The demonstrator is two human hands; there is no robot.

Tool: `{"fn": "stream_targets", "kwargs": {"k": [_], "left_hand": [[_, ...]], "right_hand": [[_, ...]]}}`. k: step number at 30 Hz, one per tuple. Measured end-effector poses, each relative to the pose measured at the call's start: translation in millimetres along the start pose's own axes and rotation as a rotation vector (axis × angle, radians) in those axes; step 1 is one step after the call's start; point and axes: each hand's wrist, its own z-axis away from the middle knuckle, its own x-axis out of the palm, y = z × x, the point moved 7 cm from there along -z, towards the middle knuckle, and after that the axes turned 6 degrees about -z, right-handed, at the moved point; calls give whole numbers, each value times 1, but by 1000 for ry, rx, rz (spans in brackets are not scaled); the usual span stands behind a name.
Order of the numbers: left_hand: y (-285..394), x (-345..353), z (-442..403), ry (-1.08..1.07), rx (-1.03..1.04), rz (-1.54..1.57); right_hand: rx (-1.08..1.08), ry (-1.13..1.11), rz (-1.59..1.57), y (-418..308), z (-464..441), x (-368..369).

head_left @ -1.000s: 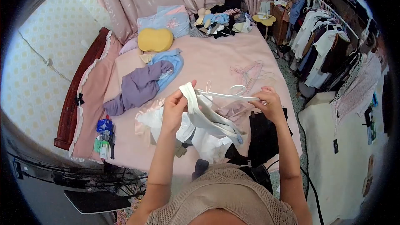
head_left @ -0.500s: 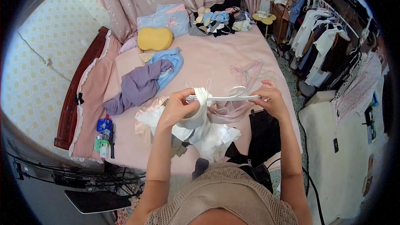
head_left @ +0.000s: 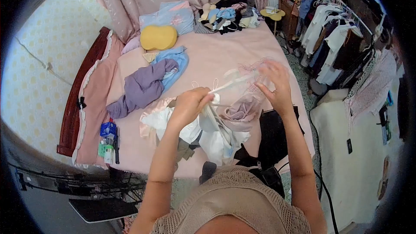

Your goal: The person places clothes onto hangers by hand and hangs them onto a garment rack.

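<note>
A white hanger (head_left: pixel 234 81) slants up to the right between my hands, its right part blurred. My left hand (head_left: pixel 190 107) is closed round the hanger's left end, together with the top of a white garment (head_left: pixel 211 123) that hangs below it. At the hanger's right end is my right hand (head_left: pixel 275 84), smeared by motion, with thumb and fingers apart; whether it touches the hanger I cannot tell. White clothes (head_left: pixel 219 149), a mauve garment (head_left: pixel 242 109) and black trousers (head_left: pixel 273 136) lie on the bed under my hands.
On the bed (head_left: pixel 212 52) are a purple garment (head_left: pixel 143 86), a yellow cushion (head_left: pixel 158 37), a clothes pile (head_left: pixel 227 17) and pink hangers (head_left: pixel 251 71). A clothes rack (head_left: pixel 342 11) stands at the right. Small boxes (head_left: pixel 107 138) lie at the left edge.
The hanger has gone from level to slanted, its right end raised. My right hand has moved up and its fingers have spread. The white garment hangs lower beside my left hand.
</note>
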Motion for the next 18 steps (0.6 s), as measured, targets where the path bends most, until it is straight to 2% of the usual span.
{"fn": "stream_targets", "kwargs": {"k": [1,3,5,7,8,9,10,11,14,16,18], "left_hand": [[-7,-3,0,98,-44,24],[-15,-9,2,226,-79,85],[-13,-12,2,238,-101,87],[-11,-17,2,279,-103,97],[-10,-17,3,278,-103,97],[-8,-17,3,279,-117,100],[-5,-17,2,280,-129,102],[-1,-16,3,277,-126,102],[3,-17,2,279,-172,163],[4,-19,4,292,-171,173],[6,-25,7,311,-160,160]], "right_hand": [[-1,125,34,-4,0,-7],[168,346,-30,6,21,-19],[365,81,-186,29,57,14],[543,-342,-209,38,102,61],[734,-563,-206,37,128,81],[623,-695,-131,45,158,109],[654,-745,-200,39,174,125],[731,-891,-119,34,186,137],[666,-783,-30,36,201,168],[685,-846,-43,42,207,178],[575,-737,-98,57,218,195]]}}
